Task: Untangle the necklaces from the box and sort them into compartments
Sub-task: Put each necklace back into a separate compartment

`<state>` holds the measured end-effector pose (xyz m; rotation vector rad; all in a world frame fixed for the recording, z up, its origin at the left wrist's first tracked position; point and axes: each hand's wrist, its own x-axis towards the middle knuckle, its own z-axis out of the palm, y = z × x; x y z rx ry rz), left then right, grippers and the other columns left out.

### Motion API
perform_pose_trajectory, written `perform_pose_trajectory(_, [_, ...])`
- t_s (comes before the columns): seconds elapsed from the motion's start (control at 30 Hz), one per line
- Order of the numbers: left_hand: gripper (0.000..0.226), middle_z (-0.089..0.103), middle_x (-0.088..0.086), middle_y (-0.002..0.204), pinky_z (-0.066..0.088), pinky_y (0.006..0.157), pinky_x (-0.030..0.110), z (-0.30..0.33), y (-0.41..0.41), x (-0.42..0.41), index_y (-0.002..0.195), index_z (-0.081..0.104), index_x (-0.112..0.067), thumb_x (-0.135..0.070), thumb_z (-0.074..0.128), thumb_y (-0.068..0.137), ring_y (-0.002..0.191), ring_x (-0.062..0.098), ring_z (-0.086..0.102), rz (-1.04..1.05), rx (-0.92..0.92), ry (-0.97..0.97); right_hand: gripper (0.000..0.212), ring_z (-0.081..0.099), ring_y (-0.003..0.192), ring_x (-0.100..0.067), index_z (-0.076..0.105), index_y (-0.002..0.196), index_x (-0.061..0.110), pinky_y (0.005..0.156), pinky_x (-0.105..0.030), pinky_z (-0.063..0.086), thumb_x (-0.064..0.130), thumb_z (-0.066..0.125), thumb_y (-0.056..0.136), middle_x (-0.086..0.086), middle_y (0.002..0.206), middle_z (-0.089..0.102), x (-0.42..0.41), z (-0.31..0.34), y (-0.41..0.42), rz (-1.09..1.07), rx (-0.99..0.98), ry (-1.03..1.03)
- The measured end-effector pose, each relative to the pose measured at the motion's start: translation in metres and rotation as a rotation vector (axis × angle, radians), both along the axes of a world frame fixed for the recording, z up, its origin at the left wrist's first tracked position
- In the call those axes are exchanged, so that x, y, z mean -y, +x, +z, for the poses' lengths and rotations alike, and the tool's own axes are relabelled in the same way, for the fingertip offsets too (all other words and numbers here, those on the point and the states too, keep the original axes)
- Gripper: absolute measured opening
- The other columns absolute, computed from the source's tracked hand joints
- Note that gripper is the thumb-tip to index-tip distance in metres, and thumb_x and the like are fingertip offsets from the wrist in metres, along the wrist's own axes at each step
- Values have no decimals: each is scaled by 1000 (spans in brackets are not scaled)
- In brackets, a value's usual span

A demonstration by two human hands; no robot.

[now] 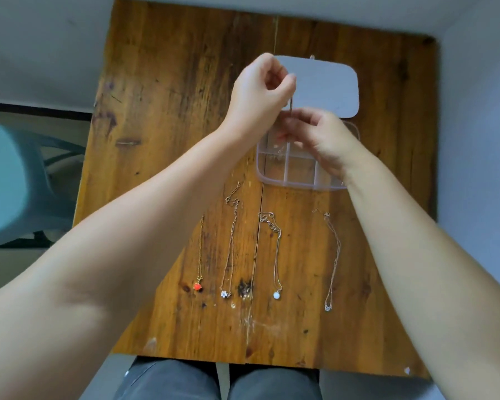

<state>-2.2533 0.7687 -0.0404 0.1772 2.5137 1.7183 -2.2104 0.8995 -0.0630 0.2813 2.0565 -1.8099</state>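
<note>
A clear plastic compartment box (pixel 272 174) sits on the wooden table, its lid (pixel 326 88) folded back behind it. My left hand (pixel 260 90) is raised above the box and pinches a thin chain (pixel 291 109) that hangs down taut. My right hand (pixel 321 140) hovers over the box and pinches the lower part of the same chain. Several necklaces lie stretched out side by side nearer me: one with a red pendant (pixel 197 286), one with a flower pendant (pixel 225 293), one with a white bead (pixel 276 295), one with a small clear pendant (pixel 327 307). More chain shows inside a left compartment (pixel 276 151).
The wooden table (pixel 162 111) has bare board on its left half. A teal chair (pixel 15 183) stands off the table's left side. My knees (pixel 220 382) are under the near edge.
</note>
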Motion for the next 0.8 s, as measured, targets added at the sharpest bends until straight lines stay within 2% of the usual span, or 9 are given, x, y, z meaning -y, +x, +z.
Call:
perform_pose_trajectory(0.1, [12, 64, 16, 79, 54, 65, 35, -4, -9, 6, 78, 51, -10, -13, 56, 89, 68, 21, 61, 147, 28, 56, 15, 66, 87, -12, 65, 88, 19, 89, -31, 49, 21, 52, 96, 1, 84, 68, -7, -7, -1, -235, 39, -29])
perform_pose_trajectory(0.17, [12, 63, 14, 80, 54, 67, 32, -11, -10, 10, 78, 51, -12, -14, 56, 89, 71, 22, 59, 225, 42, 34, 14, 65, 99, -14, 63, 91, 18, 99, -34, 46, 20, 51, 96, -2, 97, 68, -14, -10, -5, -384, 101, -202])
perform_pose_trajectory(0.23, [11, 59, 3, 76, 51, 65, 20, -20, -6, 13, 80, 52, -12, -16, 56, 90, 71, 15, 57, 250, 45, -29, 10, 65, 106, -18, 58, 93, 17, 104, -37, 42, 19, 49, 97, -7, 110, 67, -16, -12, -11, -491, 149, -381])
perform_pose_trajectory(0.33, [9, 54, -5, 75, 42, 58, 8, -36, 7, 10, 82, 54, -12, -16, 56, 89, 69, 6, 50, 110, 41, -168, 12, 68, 102, -24, 53, 90, 12, 98, -40, 46, 17, 46, 98, -14, 110, 69, -9, -12, -19, -563, 192, -557])
perform_pose_trajectory(0.4, [10, 57, 2, 86, 43, 65, 17, -49, 15, 6, 86, 59, -9, -18, 56, 89, 80, 14, 51, -12, 6, -326, 13, 70, 99, -26, 52, 90, 10, 93, -40, 51, 14, 44, 99, -18, 107, 69, 0, -13, -22, -558, 212, -578])
perform_pose_trajectory(0.47, [14, 57, 9, 97, 42, 71, 27, -59, 19, 4, 92, 63, -7, -20, 56, 90, 93, 21, 49, -59, -38, -470, 14, 70, 96, -26, 54, 89, 9, 90, -39, 54, 12, 44, 98, -18, 104, 69, 8, -17, -25, -522, 222, -454])
perform_pose_trajectory(0.6, [16, 56, 11, 106, 37, 71, 27, -66, 20, 9, 99, 64, -9, -20, 57, 90, 101, 25, 46, -134, -101, -644, 22, 63, 106, -32, 63, 99, 5, 94, -39, 52, 12, 42, 97, -20, 109, 66, 16, -25, -25, -343, 245, 50])
perform_pose_trajectory(0.7, [12, 57, 7, 98, 42, 69, 29, -61, 25, 29, 95, 60, -11, -21, 57, 89, 94, 22, 49, -161, -93, -597, 32, 58, 112, -37, 58, 116, -2, 96, -50, 49, 16, 41, 97, -23, 122, 61, 18, -25, -19, -253, 194, 335])
perform_pose_trajectory(0.8, [9, 58, 2, 84, 45, 66, 34, -55, 56, 68, 85, 53, -15, -22, 56, 89, 78, 19, 51, -159, 26, -506, 23, 62, 99, -18, 62, 109, 17, 86, -34, 54, 17, 43, 95, -1, 107, 65, 41, -15, 10, -118, -38, 493])
